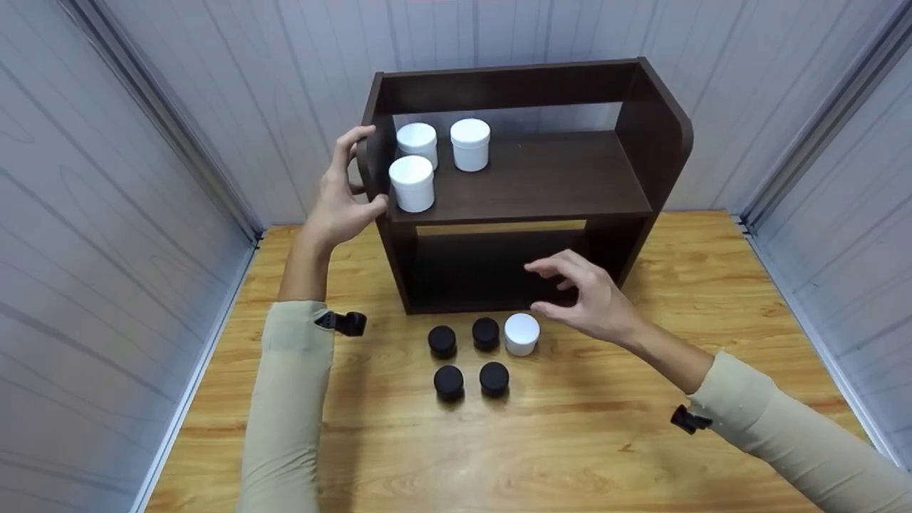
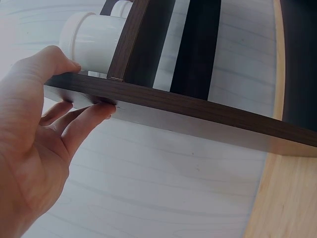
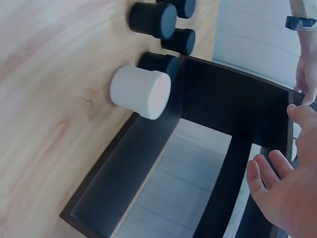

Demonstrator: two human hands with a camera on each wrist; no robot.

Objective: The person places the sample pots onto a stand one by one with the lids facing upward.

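**A:** Head view first. What have I got?

**B:** My left hand (image 1: 340, 196) grips the left side panel of the shelf (image 1: 563, 178), thumb on the front edge, fingers curled round the outside. Three white jars stand on the upper board; the front one (image 1: 412, 183) is just beside that thumb. My right hand (image 1: 588, 296) hovers over the table (image 1: 641, 456), fingers loosely spread and holding nothing, just right of the last white jar (image 1: 521, 333). Four black jars (image 1: 442, 340) stand in a square to its left.

**A:** So which step is this?

**B:** I judge I'm steadying the shelf while reaching for the fourth white jar. The next move calls for the right hand to drop a little left, close on the jar's sides and lift it clear of the black ones.

**A:** Left wrist view?

**B:** It shows what the head view hides: the fingers (image 2: 86, 119) pressed flat under the panel edge, thumb on top, a white jar (image 2: 91, 42) just behind. No table jars here.

**A:** Right wrist?

**B:** The white jar (image 3: 141, 91) stands touching the shelf's bottom front edge, a black jar (image 3: 153, 20) close by. My fingers (image 3: 270, 173) are straight, apart from the jar. The shelf's lower bay shows nothing inside.
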